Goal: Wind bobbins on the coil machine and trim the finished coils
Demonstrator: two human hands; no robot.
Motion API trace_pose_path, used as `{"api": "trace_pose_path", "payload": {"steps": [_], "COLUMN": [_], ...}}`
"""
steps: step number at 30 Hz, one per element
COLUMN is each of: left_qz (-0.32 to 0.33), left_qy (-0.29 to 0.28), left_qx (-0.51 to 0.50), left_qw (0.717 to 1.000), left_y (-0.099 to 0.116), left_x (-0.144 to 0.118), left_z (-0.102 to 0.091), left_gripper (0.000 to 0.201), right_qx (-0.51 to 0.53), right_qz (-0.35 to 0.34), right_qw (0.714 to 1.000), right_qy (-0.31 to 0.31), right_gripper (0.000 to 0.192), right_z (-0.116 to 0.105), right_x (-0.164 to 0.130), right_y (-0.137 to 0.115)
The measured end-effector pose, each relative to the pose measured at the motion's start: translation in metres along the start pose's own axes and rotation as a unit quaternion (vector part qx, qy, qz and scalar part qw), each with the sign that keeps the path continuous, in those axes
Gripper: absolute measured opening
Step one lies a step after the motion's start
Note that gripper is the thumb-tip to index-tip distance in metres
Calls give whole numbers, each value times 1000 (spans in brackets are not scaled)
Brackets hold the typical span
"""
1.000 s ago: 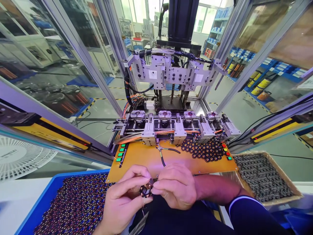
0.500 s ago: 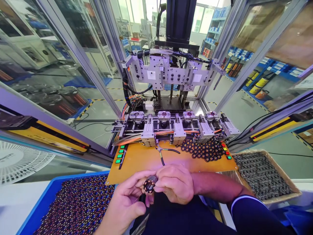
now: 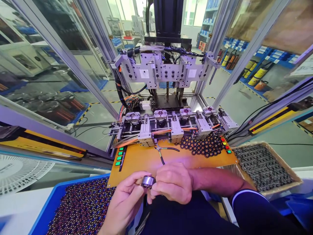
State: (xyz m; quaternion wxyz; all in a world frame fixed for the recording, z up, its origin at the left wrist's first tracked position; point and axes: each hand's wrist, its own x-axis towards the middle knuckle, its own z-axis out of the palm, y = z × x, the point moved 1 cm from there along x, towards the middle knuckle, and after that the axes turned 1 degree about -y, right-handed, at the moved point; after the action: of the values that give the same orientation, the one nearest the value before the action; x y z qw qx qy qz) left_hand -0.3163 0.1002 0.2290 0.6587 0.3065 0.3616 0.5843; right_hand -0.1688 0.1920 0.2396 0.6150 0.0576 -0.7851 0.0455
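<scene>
A small motor stator point(image 3: 148, 181), with a shiny metal outer ring and copper at its lower edge, is held above the front edge of the orange board. My left hand point(image 3: 129, 195) grips it from the left between thumb and fingers. My right hand point(image 3: 172, 182) is closed against its right side, the fingers pinched at the rim; whether a wire end is between them is too small to tell. Beyond my hands, pliers point(image 3: 161, 151) with dark handles lie on the orange board point(image 3: 139, 161).
A machine fixture point(image 3: 160, 122) with several round holders spans the board's back. Many stators point(image 3: 202, 146) are grouped at the board's right. A blue tray point(image 3: 46, 209) of wound parts stands left, a carton point(image 3: 290, 166) of grey parts right. Green buttons point(image 3: 119, 158) line the left edge.
The stator has been turned between my fingers: its open ring face showed before, and now its shiny side wall faces me. My left thumb has come up onto it. The camera view has shifted slightly.
</scene>
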Motion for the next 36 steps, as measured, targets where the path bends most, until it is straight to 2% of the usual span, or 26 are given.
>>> {"api": "trace_pose_path", "payload": {"steps": [4, 8, 13, 18, 22, 28, 32, 36], "left_qz": [-4, 45, 93, 136, 140, 120, 139, 136], "left_qy": [15, 39, 55, 64, 77, 97, 105, 67], "left_qx": [-10, 10, 84, 157, 178, 173, 161, 130], "left_qw": [1000, 998, 991, 976, 971, 973, 972, 980], "left_y": [-3, -4, -3, -3, -4, -4, -3, -3], "left_x": [2, 2, 3, 3, 2, -2, -2, 0], "left_z": [-1, 2, 4, 7, 7, 8, 10, 11], "left_gripper": [23, 22, 22, 21, 22, 22, 20, 23], "right_qx": [5, 13, 42, 61, 62, 68, 73, 68], "right_qz": [63, 163, 253, 287, 311, 337, 342, 338], "right_qw": [998, 986, 966, 956, 948, 939, 937, 939], "right_qy": [-5, -12, -18, -12, -3, 4, 2, 2], "right_gripper": [14, 23, 18, 13, 12, 15, 16, 17], "right_z": [-3, -7, -9, -9, -9, -8, -7, -7], "right_x": [6, 11, 14, 16, 16, 19, 19, 18], "right_y": [-4, -12, -17, -18, -18, -21, -22, -21]}}
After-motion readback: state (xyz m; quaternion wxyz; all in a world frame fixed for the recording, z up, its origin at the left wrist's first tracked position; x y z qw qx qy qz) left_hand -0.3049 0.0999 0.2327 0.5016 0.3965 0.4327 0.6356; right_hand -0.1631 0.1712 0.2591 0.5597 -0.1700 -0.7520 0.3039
